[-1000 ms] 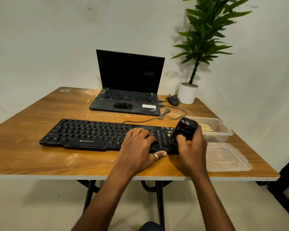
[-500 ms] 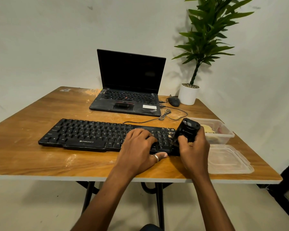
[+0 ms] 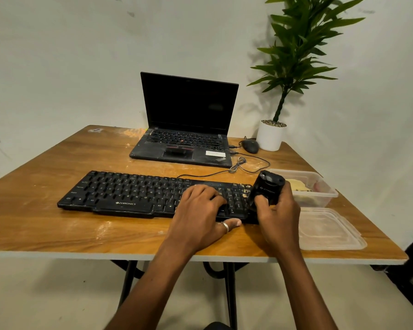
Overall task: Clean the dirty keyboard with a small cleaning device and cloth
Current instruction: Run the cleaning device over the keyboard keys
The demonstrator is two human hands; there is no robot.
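Writing: we read "ZEBRONICS" on the front edge of the long black keyboard (image 3: 138, 194); the print on the small black handheld cleaning device (image 3: 267, 188) is too blurred.
Surroundings: we note an open black laptop (image 3: 188, 129) behind, a clear plastic tub (image 3: 320, 194) and its flat lid (image 3: 329, 231) to the right, all on the wooden table (image 3: 45, 225).
Debris: pale crumbs on the keyboard's right end.
Left hand (image 3: 198, 217): we see it spread flat, pressing the right-side keys.
Right hand (image 3: 280, 216): curled tight around the device, its lower end at the keyboard's right end.

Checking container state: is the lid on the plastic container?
No, the lid lies flat on the table in front of the open plastic container.
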